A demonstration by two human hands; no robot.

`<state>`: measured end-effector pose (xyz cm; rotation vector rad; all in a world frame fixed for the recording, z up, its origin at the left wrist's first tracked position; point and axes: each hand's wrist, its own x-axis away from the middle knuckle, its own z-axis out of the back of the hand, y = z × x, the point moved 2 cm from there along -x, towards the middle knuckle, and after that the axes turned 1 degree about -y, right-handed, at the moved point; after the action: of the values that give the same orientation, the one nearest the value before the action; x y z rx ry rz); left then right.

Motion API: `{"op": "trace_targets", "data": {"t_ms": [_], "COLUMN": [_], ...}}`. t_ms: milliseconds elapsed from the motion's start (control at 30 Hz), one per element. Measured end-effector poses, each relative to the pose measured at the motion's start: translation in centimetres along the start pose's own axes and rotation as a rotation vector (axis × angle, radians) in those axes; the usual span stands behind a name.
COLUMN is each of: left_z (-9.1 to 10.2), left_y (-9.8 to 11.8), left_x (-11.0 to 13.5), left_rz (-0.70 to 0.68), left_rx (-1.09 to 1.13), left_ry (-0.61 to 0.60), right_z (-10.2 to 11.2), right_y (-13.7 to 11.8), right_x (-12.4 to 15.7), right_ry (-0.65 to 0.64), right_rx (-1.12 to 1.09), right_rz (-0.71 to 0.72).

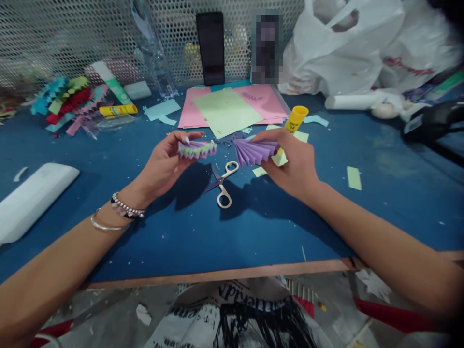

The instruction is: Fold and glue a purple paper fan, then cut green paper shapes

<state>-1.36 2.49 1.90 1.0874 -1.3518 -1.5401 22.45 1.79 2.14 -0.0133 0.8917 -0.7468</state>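
Note:
My left hand [165, 162] holds a pleated paper piece [197, 150], purple with a pale green zigzag edge, between thumb and fingers. In my right hand [295, 164] is a purple pleated paper fan [255, 152], its folds spread downward. The two paper pieces are a small gap apart. Below them on the blue table lie open scissors [224, 184] with whitish handles. A yellow glue stick [296, 118] stands just behind my right hand. Pale green paper scraps [301, 137] lie around that hand, which partly hides them.
Behind my hands lies a stack of pink paper [194, 104] with a green sheet [226, 108] on top. Colourful pleated pieces [68, 104] and another yellow glue stick [118, 109] are at back left. A dark phone [210, 48] leans upright on the mesh [170, 29]. White plastic bags [337, 53] stand back right.

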Motion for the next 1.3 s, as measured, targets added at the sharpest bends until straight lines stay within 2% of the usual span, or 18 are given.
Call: {"op": "trace_targets", "data": {"t_ms": [100,200,367,467,567,633,767,867,1033,1167,1300], "left_z": [-1.5,-2.1,-1.9,-1.5,-1.4,-1.6,-2.0,-2.2,-2.6,-2.8,-2.7], "left_y": [0.3,0.0,-0.3,-0.2,-0.3,-0.4,-0.4,-0.3,0.3,0.2,0.0], "left_x": [0.8,1.3,1.4,1.1,0.9,1.0,1.6,2.3,2.9,3.1,3.0], "left_rz": [0.078,0.16,0.3,0.317,0.364,0.369,0.244,0.246,0.224,0.312,0.343], "left_rx": [0.161,0.227,0.337,0.434,0.456,0.403,0.04,-0.159,-0.013,0.137,0.214], "left_ry": [-0.08,-0.07,-0.121,-0.118,-0.098,-0.13,-0.259,-0.309,-0.188,-0.169,-0.155], "right_z": [0.2,0.0,-0.8,-1.2,-1.4,-1.5,-1.8,-1.9,-1.8,-1.4,-0.9], "right_y": [-0.1,-0.3,-0.1,0.4,0.9,1.2,1.4,1.2,0.9,1.0,0.9], "right_x": [0.1,0.0,-0.4,-0.5,-0.5,-0.5,-0.4,-0.4,-0.6,-0.6,-0.7], "right_ry": [0.044,0.036,0.012,0.009,0.009,-0.001,-0.022,-0.026,-0.055,-0.061,-0.102], "right_rx": [-0.067,-0.234,-0.643,-0.798,-0.868,-0.898,-0.897,-0.89,-1.01,-1.122,-1.153], "right_rz": [-0.081,-0.143,-0.322,-0.427,-0.485,-0.5,-0.527,-0.528,-0.522,-0.533,-0.567]}}
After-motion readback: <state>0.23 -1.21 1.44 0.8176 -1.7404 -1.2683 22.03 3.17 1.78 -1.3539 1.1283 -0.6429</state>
